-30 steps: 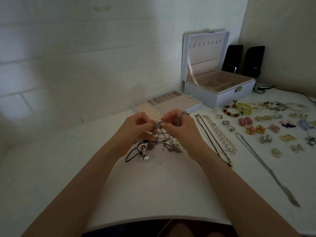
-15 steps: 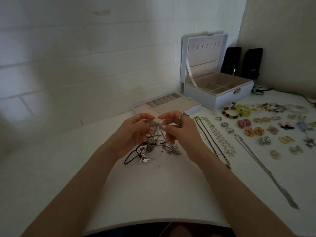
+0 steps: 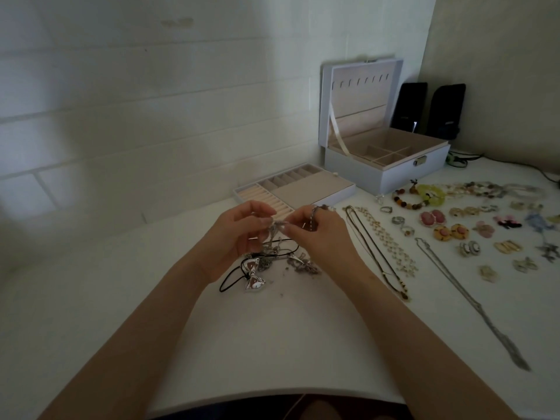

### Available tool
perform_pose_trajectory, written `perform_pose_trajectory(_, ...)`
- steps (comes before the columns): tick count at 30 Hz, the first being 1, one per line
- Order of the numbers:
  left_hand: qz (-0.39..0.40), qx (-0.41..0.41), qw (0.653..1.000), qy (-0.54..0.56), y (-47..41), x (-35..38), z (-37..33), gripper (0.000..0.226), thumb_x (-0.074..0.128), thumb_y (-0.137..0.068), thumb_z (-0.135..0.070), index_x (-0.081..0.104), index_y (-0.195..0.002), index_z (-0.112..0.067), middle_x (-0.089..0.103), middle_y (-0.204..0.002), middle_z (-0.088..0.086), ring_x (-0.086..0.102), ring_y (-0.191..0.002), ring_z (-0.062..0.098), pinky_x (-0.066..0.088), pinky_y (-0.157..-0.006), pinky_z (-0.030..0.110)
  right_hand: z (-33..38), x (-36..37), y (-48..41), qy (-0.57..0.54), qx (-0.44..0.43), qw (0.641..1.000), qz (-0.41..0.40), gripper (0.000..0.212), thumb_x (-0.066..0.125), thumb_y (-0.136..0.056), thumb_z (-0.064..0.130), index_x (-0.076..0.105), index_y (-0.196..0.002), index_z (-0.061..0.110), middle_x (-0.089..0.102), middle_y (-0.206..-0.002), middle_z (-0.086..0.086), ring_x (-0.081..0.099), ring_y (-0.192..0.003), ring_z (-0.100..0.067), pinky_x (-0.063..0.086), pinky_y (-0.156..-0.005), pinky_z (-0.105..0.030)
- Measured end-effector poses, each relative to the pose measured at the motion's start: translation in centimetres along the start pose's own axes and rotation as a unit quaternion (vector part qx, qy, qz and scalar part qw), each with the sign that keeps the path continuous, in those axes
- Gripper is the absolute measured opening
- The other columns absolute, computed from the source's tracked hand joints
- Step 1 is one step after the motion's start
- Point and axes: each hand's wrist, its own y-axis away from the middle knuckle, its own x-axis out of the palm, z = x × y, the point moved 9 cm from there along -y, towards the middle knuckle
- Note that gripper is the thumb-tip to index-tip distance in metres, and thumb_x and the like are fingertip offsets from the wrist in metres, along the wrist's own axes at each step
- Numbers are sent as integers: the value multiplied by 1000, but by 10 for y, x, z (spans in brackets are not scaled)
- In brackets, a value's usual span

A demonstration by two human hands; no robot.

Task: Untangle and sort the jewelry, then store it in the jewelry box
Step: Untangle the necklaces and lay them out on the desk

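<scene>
While the tangle of chains (image 3: 269,248) sits just above the frame's center, the left hand (image 3: 236,234) and right hand (image 3: 321,241) meet fingertip to fingertip over it, each grip pinching a thin silver strand. The tangle hangs straight down from the grips to the desk (image 3: 272,344). The open jewelry box (image 3: 409,177) stands upper right, nearer the right hand.

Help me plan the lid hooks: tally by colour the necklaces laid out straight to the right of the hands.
Dark cord necklace: 1
Pale gold link necklace: 1
Silver chain necklace: 1
Total: 3
</scene>
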Motion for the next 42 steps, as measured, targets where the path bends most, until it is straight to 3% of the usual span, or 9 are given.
perform_pose_trajectory(3,-64,30,991,-116,0,-12,-5,10,60,-87,-4,66,-91,-11,59,-69,-5,49,-56,5,41,-51,15,-2,-5,-1,-65,19,998,-3,11,72,-82,17,66,-73,17,55,-50,15,42,-46,-1,36,-50,-15)
perform_pose_trajectory(8,-86,47,972,-215,1,-13,-4,8,65,-86,-10,69,-93,-10,62,-69,-9,51,-59,3,42,-52,15,2,-2,0,-177,20,984,20,10,61,-89,5,60,-79,6,66,-65,-8,43,-42,-11,34,-40,-19)
perform_pose_trajectory(12,-71,43,976,-203,2,-10,-4,3,65,-85,-10,64,-86,-8,63,-75,-1,57,-63,4,45,-55,15,-2,-1,-1,-190,28,981,28,7,62,-89,9,63,-83,7,58,-59,-1,45,-46,-9,37,-44,-20)
perform_pose_trajectory(20,-52,23,995,-86,3,-8,-4,2,60,-86,-3,60,-86,-1,69,-70,6,66,-63,12,55,-61,21,2,0,1,-43,-12,999,21,12,78,-75,20,71,-86,22,43,-56,6,39,-48,0,33,-51,-10)
perform_pose_trajectory(24,-52,7,996,-78,2,-6,-1,7,61,-86,-6,59,-87,1,68,-71,7,65,-61,13,56,-61,22,-1,-2,0,-6,-20,1000,-5,9,78,-75,20,73,-82,19,42,-47,13,37,-45,-2,32,-54,-19)
perform_pose_trajectory(27,-65,9,994,-91,2,-8,-1,7,61,-86,-8,59,-87,-1,66,-73,6,63,-61,11,55,-60,22,2,-6,0,16,-34,999,-27,9,76,-78,23,71,-79,16,44,-44,15,39,-45,-2,29,-51,-14)
perform_pose_trajectory(34,-46,0,995,-88,4,0,-1,9,58,-89,-9,54,-87,-2,72,-80,4,69,-70,16,56,-62,24,0,4,-2,-50,1,998,29,10,61,-91,20,63,-88,12,57,-52,20,51,-49,8,37,-51,-8)
perform_pose_trajectory(38,-59,26,994,-88,3,-5,-5,6,57,-88,-1,56,-82,-1,70,-78,8,69,-75,16,55,-67,21,-8,6,-2,-92,47,994,41,13,60,-92,21,59,-82,13,61,-69,5,50,-48,-2,42,-51,-19)
perform_pose_trajectory(42,-69,50,993,-82,3,-10,-10,7,58,-86,2,57,-79,0,69,-75,8,68,-71,15,55,-68,22,-7,4,0,-154,57,986,44,13,65,-88,17,60,-82,7,66,-68,1,54,-54,-9,47,-52,-20)
